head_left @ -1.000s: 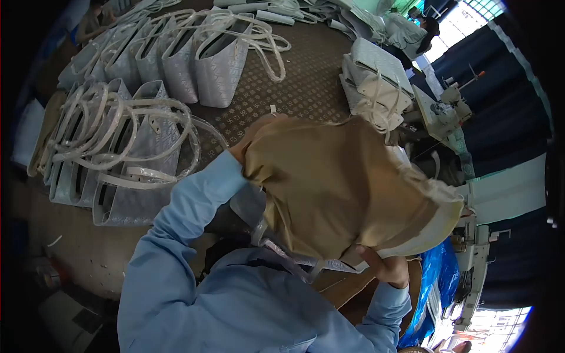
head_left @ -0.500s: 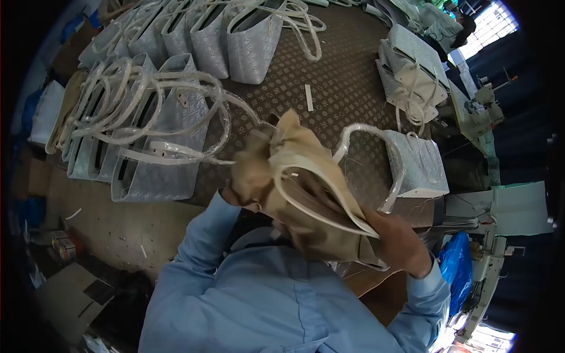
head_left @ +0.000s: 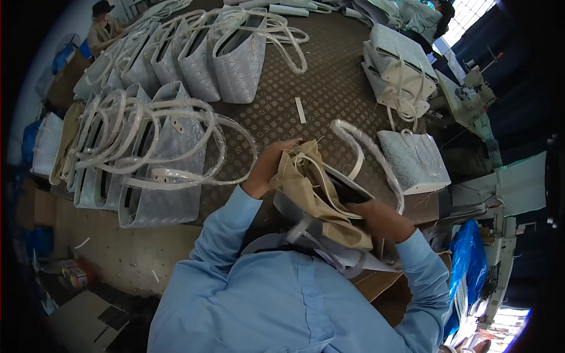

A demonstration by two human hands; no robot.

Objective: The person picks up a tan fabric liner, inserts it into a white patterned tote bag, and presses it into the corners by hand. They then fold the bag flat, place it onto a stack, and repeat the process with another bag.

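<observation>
In front of my chest is a tan fabric lining (head_left: pixel 315 197) with a pale edge strip along its opening. It lies together with a light grey handbag (head_left: pixel 286 207), partly hidden beneath it. A plastic-wrapped handle (head_left: pixel 376 154) arches out on the far side. My left hand (head_left: pixel 272 167) is closed on the lining's far left edge, its fingertips partly hidden. At the near right, my right hand (head_left: pixel 385 220) grips the rim by the opening, with its fingers tucked out of sight inside.
Grey handbags (head_left: pixel 238 67) stand in rows at left, their wrapped handles (head_left: pixel 159 138) looping up. More bags (head_left: pixel 400 70) are stacked at right, beside a small bag (head_left: pixel 415 159). A white strip (head_left: pixel 300 110) lies on the patterned table (head_left: pixel 329 76). Sewing machines (head_left: pixel 479 88) stand right; a person (head_left: pixel 103 29) is far left.
The lining has settled lower and flatter, and grey bag material now shows under it. My left hand, blurred before, is steady at the far left edge. The view has shifted slightly.
</observation>
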